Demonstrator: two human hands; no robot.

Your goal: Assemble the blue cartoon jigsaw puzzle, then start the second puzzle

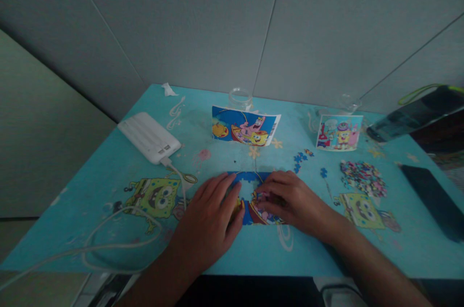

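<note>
A partly assembled jigsaw puzzle (248, 219) lies flat near the table's front, blue with cartoon figures, and the table's turquoise shows through a gap in its middle. Over its left part rests my left hand (210, 217), palm down with the fingers stretched out. My right hand (290, 198) is at the puzzle's right part, thumb and fingers brought together; whatever is between the fingertips is hidden. Behind the puzzle a picture card (244, 126) with the same scene stands upright against a clear round jar (240, 97).
Loose blue puzzle pieces (300, 158) and a pile of mixed pieces (363, 177) lie to the right. A second picture card (340, 133), a dark bottle (416, 112) and a black phone (433, 200) are there too. At left is a white power bank (148, 137) with a cable (123, 246).
</note>
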